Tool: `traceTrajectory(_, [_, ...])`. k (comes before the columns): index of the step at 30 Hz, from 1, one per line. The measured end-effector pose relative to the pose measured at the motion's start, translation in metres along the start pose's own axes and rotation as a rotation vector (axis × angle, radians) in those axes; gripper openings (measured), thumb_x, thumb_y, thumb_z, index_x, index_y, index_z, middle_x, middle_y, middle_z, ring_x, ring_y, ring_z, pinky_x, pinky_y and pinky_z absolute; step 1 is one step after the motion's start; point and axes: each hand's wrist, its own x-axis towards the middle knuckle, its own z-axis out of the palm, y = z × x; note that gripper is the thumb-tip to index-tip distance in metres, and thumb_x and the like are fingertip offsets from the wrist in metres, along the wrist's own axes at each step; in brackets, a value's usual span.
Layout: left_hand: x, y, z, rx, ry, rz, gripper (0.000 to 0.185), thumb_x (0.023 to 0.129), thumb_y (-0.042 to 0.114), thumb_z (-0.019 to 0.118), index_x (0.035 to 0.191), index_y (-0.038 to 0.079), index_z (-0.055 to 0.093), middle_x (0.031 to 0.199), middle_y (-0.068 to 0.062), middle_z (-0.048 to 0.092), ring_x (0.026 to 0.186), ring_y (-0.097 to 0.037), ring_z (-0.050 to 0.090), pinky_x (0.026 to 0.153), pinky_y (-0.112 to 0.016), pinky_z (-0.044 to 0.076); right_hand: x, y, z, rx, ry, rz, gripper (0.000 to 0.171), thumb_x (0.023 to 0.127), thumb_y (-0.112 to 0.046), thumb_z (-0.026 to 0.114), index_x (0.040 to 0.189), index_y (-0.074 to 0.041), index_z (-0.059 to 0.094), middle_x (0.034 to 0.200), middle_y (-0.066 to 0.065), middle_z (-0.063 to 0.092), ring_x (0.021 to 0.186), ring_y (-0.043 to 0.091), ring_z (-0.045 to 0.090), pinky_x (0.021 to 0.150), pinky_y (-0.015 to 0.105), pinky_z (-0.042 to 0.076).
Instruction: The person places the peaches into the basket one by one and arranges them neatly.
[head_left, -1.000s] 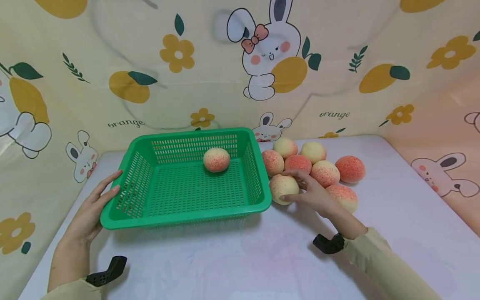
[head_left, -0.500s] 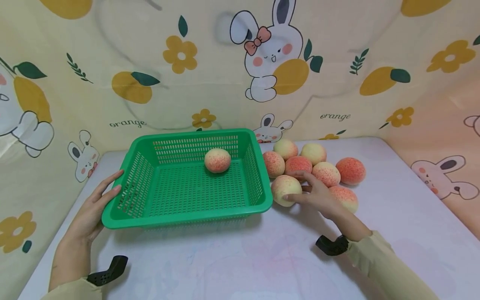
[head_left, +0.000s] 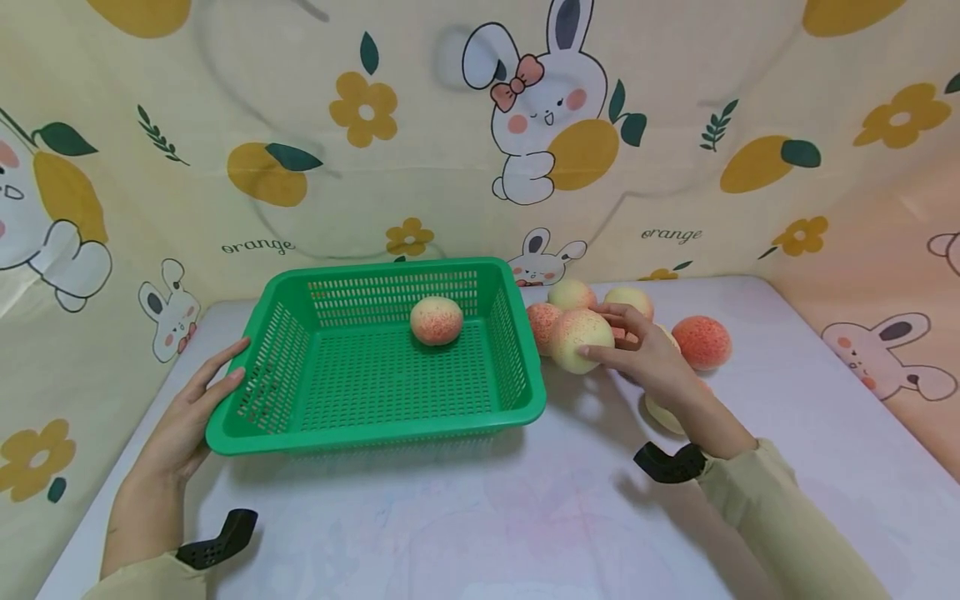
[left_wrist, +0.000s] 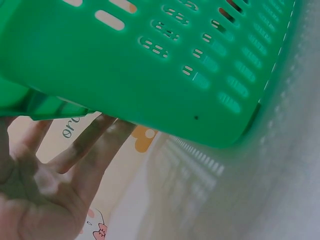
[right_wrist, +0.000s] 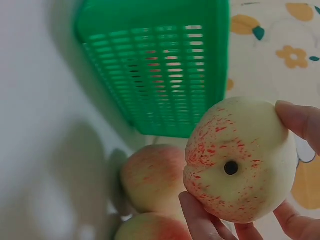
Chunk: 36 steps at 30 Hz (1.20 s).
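My right hand [head_left: 647, 360] grips a pale yellow peach [head_left: 581, 340] with red speckles and holds it lifted just right of the green basket [head_left: 517, 392]. The right wrist view shows the same peach [right_wrist: 242, 159] pinched between thumb and fingers [right_wrist: 299, 120], above other peaches [right_wrist: 150, 177]. One peach [head_left: 436, 320] lies inside the basket near its back wall. My left hand [head_left: 191, 417] rests flat, fingers straight, against the basket's left front corner; the left wrist view shows those fingers [left_wrist: 80, 150] under the basket rim [left_wrist: 150, 75].
Several more peaches [head_left: 701, 342] lie in a cluster on the pale table [head_left: 487, 517] right of the basket. Cartoon-print fabric walls [head_left: 420, 150] close in the back and both sides. Black wrist mounts [head_left: 217, 540] sit near the front edge.
My right hand closed round the front peach and lifted it up and back off the table. The left hand and the basket stayed put.
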Motion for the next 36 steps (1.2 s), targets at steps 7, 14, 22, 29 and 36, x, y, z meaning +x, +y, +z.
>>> traceTrajectory(7, [-0.001,0.0,0.001,-0.012,0.0,0.014,0.042,0.102,0.017,0.045,0.14,0.035,0.045,0.107,0.009,0.062,0.077,-0.011,0.069,0.062,-0.026,0.058,0.007,-0.014,0.0,0.031,-0.021,0.032,0.068,0.083,-0.036,0.075,0.141,-0.022,0.041,0.14,0.003,0.044,0.093,0.011,0.054,0.054,0.019,0.04])
traceTrajectory(14, [-0.001,0.0,0.002,-0.016,0.001,0.017,0.041,0.102,0.017,0.046,0.139,0.035,0.046,0.106,0.008,0.063,0.077,-0.012,0.07,0.062,-0.027,0.058,0.017,-0.027,0.01,0.156,-0.038,-0.006,0.065,0.085,-0.026,0.074,0.141,-0.019,0.041,0.143,0.008,0.04,0.112,0.021,0.048,0.082,0.027,0.054])
traceTrajectory(22, [0.0,0.0,0.003,-0.001,0.007,0.02,0.042,0.102,0.018,0.046,0.14,0.035,0.045,0.106,0.009,0.063,0.077,-0.011,0.07,0.061,-0.026,0.058,0.029,-0.046,0.023,0.118,-0.046,0.007,0.066,0.081,-0.034,0.077,0.138,-0.024,0.045,0.145,0.006,0.038,0.119,0.026,0.047,0.094,0.04,0.048])
traceTrajectory(29, [0.0,0.0,0.004,0.011,0.013,0.015,0.042,0.102,0.019,0.047,0.141,0.035,0.044,0.106,0.01,0.062,0.077,-0.01,0.069,0.062,-0.025,0.058,0.042,-0.063,0.036,0.142,-0.04,0.028,0.066,0.08,-0.03,0.078,0.138,-0.021,0.047,0.142,0.009,0.042,0.118,0.026,0.049,0.1,0.045,0.046])
traceTrajectory(36, [0.0,0.001,0.005,0.025,0.025,0.017,0.043,0.102,0.02,0.048,0.141,0.035,0.043,0.105,0.011,0.063,0.078,-0.01,0.069,0.063,-0.025,0.058,0.053,-0.075,0.047,0.194,-0.031,0.073,0.064,0.08,-0.029,0.078,0.136,-0.021,0.049,0.137,0.007,0.048,0.101,0.018,0.058,0.091,0.036,0.051])
